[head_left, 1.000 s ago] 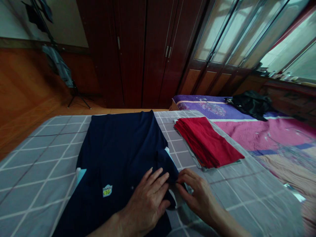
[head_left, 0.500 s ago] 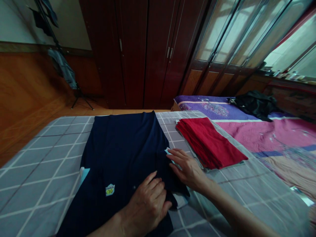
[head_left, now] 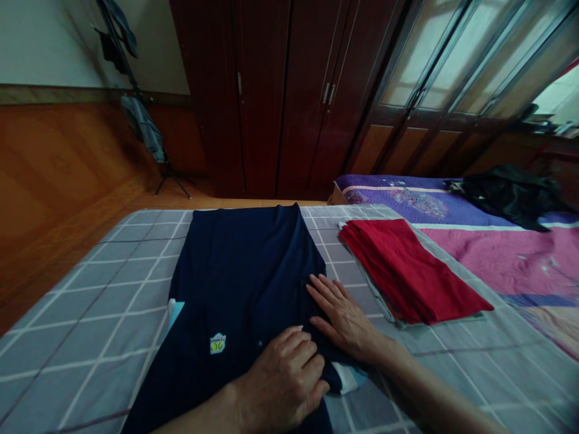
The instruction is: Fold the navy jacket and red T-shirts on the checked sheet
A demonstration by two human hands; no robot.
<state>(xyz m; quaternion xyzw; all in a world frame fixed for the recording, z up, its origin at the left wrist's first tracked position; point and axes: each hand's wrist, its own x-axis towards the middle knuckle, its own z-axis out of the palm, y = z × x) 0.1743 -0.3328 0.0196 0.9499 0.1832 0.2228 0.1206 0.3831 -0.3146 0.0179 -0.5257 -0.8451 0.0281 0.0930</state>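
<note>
A dark navy shirt (head_left: pixel 244 259) lies spread on the bed, with a small tennis badge (head_left: pixel 218 343) on its front and light blue and white trim at its edges. My left hand (head_left: pixel 289 377) rests low on the shirt, its fingers curled and closed on the fabric near the sleeve. The fabric between those fingertips is mostly hidden. Flat on the shirt's right side lies my right hand (head_left: pixel 341 313), its fingers stretched out and the thumb apart. The sleeve's white and light blue trim (head_left: pixel 349 377) shows just below the right wrist.
To the right, a folded red cloth stack (head_left: pixel 411 268) lies on the grey checked bedspread (head_left: pixel 104 289). Beyond it is another bed with a purple and pink cover (head_left: pixel 479 250) and a black garment (head_left: pixel 506 193). Dark wardrobes (head_left: pixel 289 102) and a clothes stand (head_left: pixel 145 129) are behind.
My right hand has shifted from the sleeve's trimmed edge onto the shirt and flattened there. My left hand's fingers have curled more. The view has swung slightly left.
</note>
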